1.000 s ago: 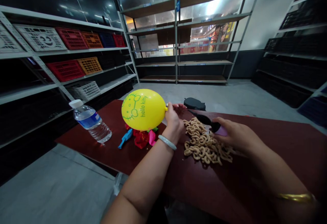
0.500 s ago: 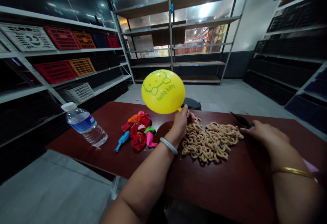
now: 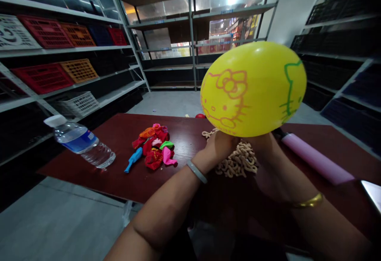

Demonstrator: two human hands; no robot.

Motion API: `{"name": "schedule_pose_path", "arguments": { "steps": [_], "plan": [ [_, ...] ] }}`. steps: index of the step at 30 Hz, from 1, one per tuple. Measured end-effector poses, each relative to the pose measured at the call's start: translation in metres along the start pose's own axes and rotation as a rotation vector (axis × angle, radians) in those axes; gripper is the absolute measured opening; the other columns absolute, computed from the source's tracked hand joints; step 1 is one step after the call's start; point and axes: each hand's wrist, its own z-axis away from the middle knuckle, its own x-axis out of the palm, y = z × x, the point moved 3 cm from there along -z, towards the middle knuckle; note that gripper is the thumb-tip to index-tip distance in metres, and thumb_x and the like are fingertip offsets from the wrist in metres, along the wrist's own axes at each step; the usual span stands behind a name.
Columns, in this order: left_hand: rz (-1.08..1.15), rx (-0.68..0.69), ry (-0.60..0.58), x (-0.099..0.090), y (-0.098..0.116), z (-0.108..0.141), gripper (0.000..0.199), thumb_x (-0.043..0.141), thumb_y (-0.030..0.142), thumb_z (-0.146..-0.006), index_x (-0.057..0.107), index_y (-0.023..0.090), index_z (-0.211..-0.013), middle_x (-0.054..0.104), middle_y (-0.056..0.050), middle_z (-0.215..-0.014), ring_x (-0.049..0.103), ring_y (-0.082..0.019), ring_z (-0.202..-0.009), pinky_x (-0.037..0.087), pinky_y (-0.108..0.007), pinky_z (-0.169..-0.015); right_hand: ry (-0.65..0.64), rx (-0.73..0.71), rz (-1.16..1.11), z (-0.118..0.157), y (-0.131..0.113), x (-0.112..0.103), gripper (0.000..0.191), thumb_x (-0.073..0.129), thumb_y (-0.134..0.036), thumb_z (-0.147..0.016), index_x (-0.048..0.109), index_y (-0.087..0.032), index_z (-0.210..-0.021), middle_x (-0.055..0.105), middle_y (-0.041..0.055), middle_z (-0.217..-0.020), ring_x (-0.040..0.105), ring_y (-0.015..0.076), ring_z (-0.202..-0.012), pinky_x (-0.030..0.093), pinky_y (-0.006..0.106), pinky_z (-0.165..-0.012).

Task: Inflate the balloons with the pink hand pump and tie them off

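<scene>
A big yellow inflated balloon (image 3: 256,90), printed with a cat face in orange and green, floats over the table's middle right. Under its left side is my left hand (image 3: 220,146), closed at the balloon; the fingertips and the balloon's neck are hidden. My right hand (image 3: 266,146) meets the balloon's underside from the right, its fingers out of sight behind it. Between and below the hands lies a pile of beige curled pieces (image 3: 239,161), partly covered by them. Right of my right hand rests a pink balloon hand pump (image 3: 317,157) with a black nozzle end.
Several uninflated balloons (image 3: 154,147) lie heaped on the dark red table (image 3: 184,134). A water bottle (image 3: 85,142) stands at the left, looking tilted. A white-screened device (image 3: 372,191) is at the right edge. Racks with crates (image 3: 76,70) line the walls.
The yellow balloon has moved right and nearer and has turned, showing an orange print. My right hand has left the pump's black end and come to the balloon beside my left hand.
</scene>
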Motion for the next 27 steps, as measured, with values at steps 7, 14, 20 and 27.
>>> {"name": "schedule_pose_path", "arguments": {
  "steps": [7, 14, 20, 27],
  "plan": [
    [-0.028, 0.052, -0.227, -0.001, 0.023, 0.006, 0.02, 0.075, 0.03, -0.079, 0.067, 0.02, -0.064, 0.059, -0.004, -0.065, 0.05, -0.018, -0.066, 0.037, -0.026, -0.068, -0.073, 0.381, -0.356, -0.001, 0.016, -0.012, 0.031, 0.08, -0.053, -0.06, 0.066, -0.029, -0.073, 0.076, 0.0057, -0.087, 0.07, 0.0292, -0.089, 0.057, 0.046, -0.08],
    [0.259, -0.147, -0.323, 0.007, 0.014, 0.005, 0.035, 0.057, 0.039, -0.092, 0.063, 0.017, -0.065, 0.057, -0.002, -0.067, 0.048, -0.011, -0.058, 0.032, -0.023, -0.054, -0.137, 0.348, -0.396, 0.0, 0.008, -0.011, 0.026, 0.078, -0.05, -0.064, 0.064, -0.028, -0.068, 0.069, 0.0017, -0.073, 0.066, 0.0215, -0.072, 0.057, 0.04, -0.072],
    [0.453, -0.381, -0.286, 0.006, 0.006, 0.005, 0.021, 0.078, 0.033, -0.075, 0.072, 0.013, -0.078, 0.065, -0.006, -0.075, 0.057, -0.012, -0.063, 0.041, -0.025, -0.059, -0.106, 0.402, -0.485, 0.0, 0.011, -0.015, 0.024, 0.08, -0.046, -0.062, 0.067, -0.027, -0.07, 0.072, 0.003, -0.075, 0.07, 0.0258, -0.084, 0.055, 0.042, -0.078],
    [0.136, -0.165, -0.26, -0.008, 0.014, -0.003, 0.008, 0.082, 0.026, -0.07, 0.076, 0.019, -0.07, 0.069, -0.007, -0.075, 0.06, -0.018, -0.072, 0.045, -0.027, -0.066, -0.076, 0.277, -0.391, -0.002, 0.011, -0.018, 0.024, 0.079, -0.042, -0.064, 0.07, -0.031, -0.084, 0.075, 0.0012, -0.09, 0.069, 0.0249, -0.089, 0.056, 0.042, -0.081]
  ]
}}
